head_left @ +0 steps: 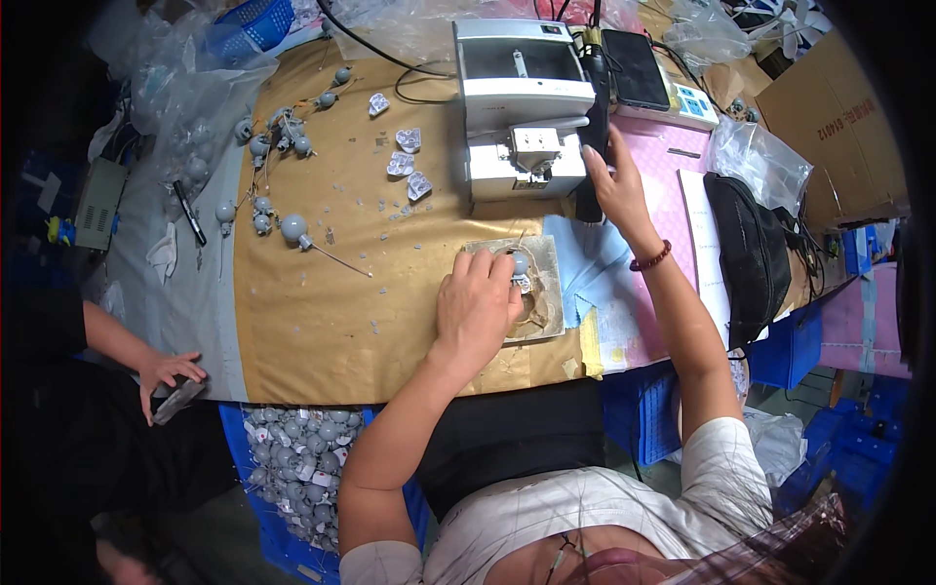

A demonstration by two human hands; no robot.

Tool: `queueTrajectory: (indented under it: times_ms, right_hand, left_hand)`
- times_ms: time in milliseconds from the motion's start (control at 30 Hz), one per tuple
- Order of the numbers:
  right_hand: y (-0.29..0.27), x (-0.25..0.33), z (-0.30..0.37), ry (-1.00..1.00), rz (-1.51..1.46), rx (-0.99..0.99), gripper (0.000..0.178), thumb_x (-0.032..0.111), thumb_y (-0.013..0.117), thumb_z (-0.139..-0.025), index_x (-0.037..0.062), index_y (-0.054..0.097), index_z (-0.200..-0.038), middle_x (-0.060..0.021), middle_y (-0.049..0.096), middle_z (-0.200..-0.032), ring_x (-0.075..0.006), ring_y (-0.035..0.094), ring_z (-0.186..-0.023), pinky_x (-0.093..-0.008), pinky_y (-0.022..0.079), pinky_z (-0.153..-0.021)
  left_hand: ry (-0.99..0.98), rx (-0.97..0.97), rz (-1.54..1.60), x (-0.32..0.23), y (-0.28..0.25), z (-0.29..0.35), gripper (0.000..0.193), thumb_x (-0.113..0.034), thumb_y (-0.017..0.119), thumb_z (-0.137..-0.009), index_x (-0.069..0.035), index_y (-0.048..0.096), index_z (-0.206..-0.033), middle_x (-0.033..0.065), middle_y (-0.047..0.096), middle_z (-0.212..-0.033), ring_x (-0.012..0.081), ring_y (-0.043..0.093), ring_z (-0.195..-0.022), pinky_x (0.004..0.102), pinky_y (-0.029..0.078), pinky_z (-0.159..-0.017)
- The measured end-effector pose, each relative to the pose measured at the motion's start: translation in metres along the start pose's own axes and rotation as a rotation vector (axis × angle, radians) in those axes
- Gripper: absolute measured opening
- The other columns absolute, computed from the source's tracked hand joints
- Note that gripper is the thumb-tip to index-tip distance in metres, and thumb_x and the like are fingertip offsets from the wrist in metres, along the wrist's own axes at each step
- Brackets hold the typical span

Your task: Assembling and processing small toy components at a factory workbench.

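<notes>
My left hand [475, 304] is closed, its fingers curled over a square fixture block [550, 310] with a hollow in it. At the fingertips, in the fixture, sits a grey ball-shaped part [520, 263] with a white piece below it; the fingers hide some of it. My right hand [618, 190] reaches up beside a white and grey bench machine [526, 97]. Its thumb and fingers are spread against a long black object [591, 185] standing along the machine's right side. I cannot make out what that object is.
Several grey balls with wires [293, 229] and clear plastic pieces [401, 163] lie on the brown table cover. A blue bin [234, 439] of such balls stands below the edge. At the left, a co-worker's hand [166, 372] holds a flat object. A phone [635, 69] and black pouch [746, 249] lie right.
</notes>
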State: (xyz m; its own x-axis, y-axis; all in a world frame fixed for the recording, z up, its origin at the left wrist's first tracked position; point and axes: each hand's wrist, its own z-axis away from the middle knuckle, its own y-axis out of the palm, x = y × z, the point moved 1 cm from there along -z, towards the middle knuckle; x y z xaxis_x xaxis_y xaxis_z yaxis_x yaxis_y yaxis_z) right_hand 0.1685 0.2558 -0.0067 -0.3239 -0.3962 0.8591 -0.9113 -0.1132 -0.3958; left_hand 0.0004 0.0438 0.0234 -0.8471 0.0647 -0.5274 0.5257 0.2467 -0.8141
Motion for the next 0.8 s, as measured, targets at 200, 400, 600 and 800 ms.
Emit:
queueTrajectory:
  times_ms: [200, 400, 600, 800]
  right_hand:
    - [-0.006, 0.024, 0.005, -0.082, -0.292, -0.193, 0.047, 0.007, 0.073, -0.090, -0.0018, 0.051, -0.130, -0.0077, 0.066, -0.101, -0.0100, 0.062, -0.088, -0.0235, 0.052, -0.074]
    - [-0.028, 0.132, -0.002, -0.287, -0.567, -0.039, 0.071, -0.008, 0.061, -0.089, -0.0023, 0.024, -0.149, -0.0094, 0.060, -0.086, -0.0186, 0.062, -0.076, -0.0383, 0.054, -0.076]
    - [0.013, 0.145, -0.041, -0.342, -0.625, 0.042, 0.038, -0.005, 0.068, -0.087, -0.0007, 0.046, -0.117, -0.0059, 0.065, -0.079, -0.0148, 0.065, -0.069, -0.0286, 0.054, -0.063]
    - [0.039, 0.135, -0.061, -0.222, -0.437, 0.111, 0.034, 0.002, 0.075, -0.081, 0.0028, 0.051, -0.105, -0.0020, 0.064, -0.078, -0.0109, 0.063, -0.067, -0.0267, 0.052, -0.062]
  left_hand:
    - [0.004, -0.028, 0.041, 0.003, 0.002, 0.003, 0.032, -0.009, 0.074, -0.076, -0.005, 0.063, -0.105, 0.0096, 0.058, -0.098, 0.0310, 0.055, -0.095, 0.0417, 0.050, -0.078]
    - [-0.039, -0.008, 0.081, 0.002, 0.000, 0.004, 0.032, -0.010, 0.074, -0.077, -0.005, 0.063, -0.106, 0.0101, 0.057, -0.098, 0.0323, 0.054, -0.095, 0.0437, 0.049, -0.077]
    - [-0.031, -0.041, 0.074, 0.002, 0.003, 0.004, 0.032, -0.011, 0.074, -0.078, -0.005, 0.063, -0.106, 0.0107, 0.058, -0.099, 0.0329, 0.054, -0.096, 0.0440, 0.050, -0.078]
    - [-0.040, -0.019, 0.078, 0.004, 0.002, 0.004, 0.032, -0.012, 0.074, -0.078, -0.005, 0.063, -0.107, 0.0108, 0.060, -0.101, 0.0333, 0.055, -0.098, 0.0443, 0.051, -0.080]
